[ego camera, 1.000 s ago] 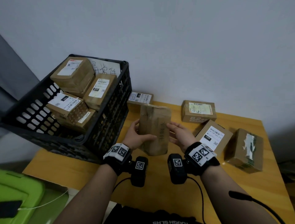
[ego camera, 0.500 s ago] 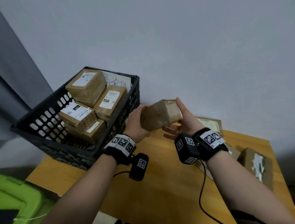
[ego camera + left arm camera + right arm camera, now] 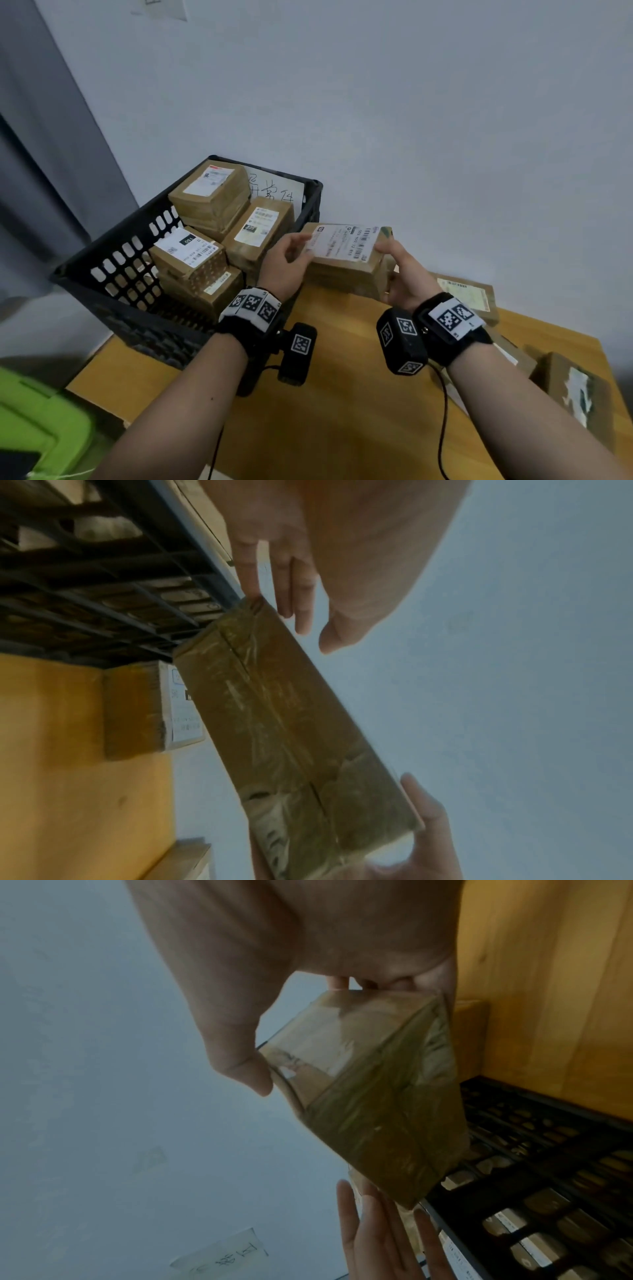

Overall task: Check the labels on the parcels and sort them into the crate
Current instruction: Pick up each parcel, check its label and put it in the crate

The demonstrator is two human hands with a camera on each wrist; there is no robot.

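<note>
A brown taped parcel (image 3: 346, 270) hangs in the air just right of the black crate (image 3: 263, 168), its white barcode label (image 3: 342, 241) facing up. My right hand (image 3: 399, 274) grips its right end, thumb on the top edge and fingers curled behind. My left hand (image 3: 287, 263) touches the left end with straight fingers. In the left wrist view a fingertip (image 3: 253, 593) meets the parcel's (image 3: 291, 723) corner and the thumb stands clear. The right wrist view shows the thumb (image 3: 240, 1069) pressed on the parcel (image 3: 369, 1110). Several labelled parcels (image 3: 191, 253) lie in the crate.
The wooden table (image 3: 342, 394) carries more parcels at the right: one (image 3: 469, 298) behind my right wrist, another (image 3: 579, 394) near the right edge. A further parcel (image 3: 137, 710) sits against the crate's foot. A green bin (image 3: 41, 428) stands lower left. The wall is close behind.
The parcel has been lifted off the table and turned over so its label now faces up. Both hands have shifted along its ends, and it now lies level beside the crate.
</note>
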